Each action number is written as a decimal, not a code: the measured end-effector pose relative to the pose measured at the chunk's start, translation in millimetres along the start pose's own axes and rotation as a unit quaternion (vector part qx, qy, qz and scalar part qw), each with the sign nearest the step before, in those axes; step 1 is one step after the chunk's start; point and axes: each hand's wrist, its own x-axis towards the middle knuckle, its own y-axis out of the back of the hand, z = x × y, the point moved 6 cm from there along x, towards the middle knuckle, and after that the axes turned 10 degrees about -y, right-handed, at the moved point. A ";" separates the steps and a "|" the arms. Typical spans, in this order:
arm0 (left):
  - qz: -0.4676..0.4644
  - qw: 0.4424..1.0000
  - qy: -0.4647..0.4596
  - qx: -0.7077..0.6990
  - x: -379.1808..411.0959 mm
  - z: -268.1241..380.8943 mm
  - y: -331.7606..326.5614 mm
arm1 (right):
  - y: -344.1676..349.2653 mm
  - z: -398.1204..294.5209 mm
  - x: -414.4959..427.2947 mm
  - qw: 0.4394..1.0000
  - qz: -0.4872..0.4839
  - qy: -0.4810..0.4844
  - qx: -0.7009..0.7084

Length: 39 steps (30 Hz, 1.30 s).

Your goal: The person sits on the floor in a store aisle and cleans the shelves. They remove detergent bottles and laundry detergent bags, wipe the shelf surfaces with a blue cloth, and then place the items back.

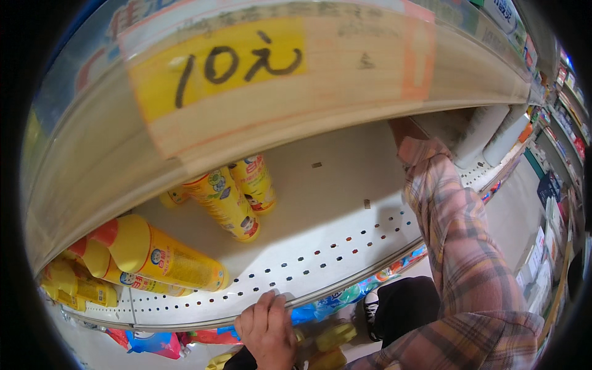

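My left hand (268,330) rests with its fingers curled over the front edge of a white perforated metal shelf (323,208). My right arm, in a plaid sleeve, reaches deep over the same shelf; that hand is out of view behind the shelf above, with only a bit of wrist showing. Yellow bottles with red caps (171,259) stand at the shelf's left front. Farther back, more yellow bottles (231,208) stand close together. Two white bottles or cans (483,134) are at the right, beyond my wrist.
An upper shelf edge with a handwritten price tag (222,64) crosses the top, close to the camera. Colourful packages (328,303) and yellow containers (335,336) lie below the shelf. Stocked shelves (562,125) line the far right. A black-and-white shoe (371,312) shows below.
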 end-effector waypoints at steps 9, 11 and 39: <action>0.027 1.000 -0.008 0.014 7.6 9.5 -1.2 | -23.7 -28.7 -25.0 0.997 0.070 0.009 0.002; 0.032 0.999 -0.007 0.013 6.0 6.8 -1.3 | -30.4 -34.1 -30.6 0.996 0.083 0.011 -0.013; 0.036 0.998 -0.013 0.047 0.7 3.2 -0.6 | -44.7 -109.3 -80.1 0.966 -0.225 -0.127 0.003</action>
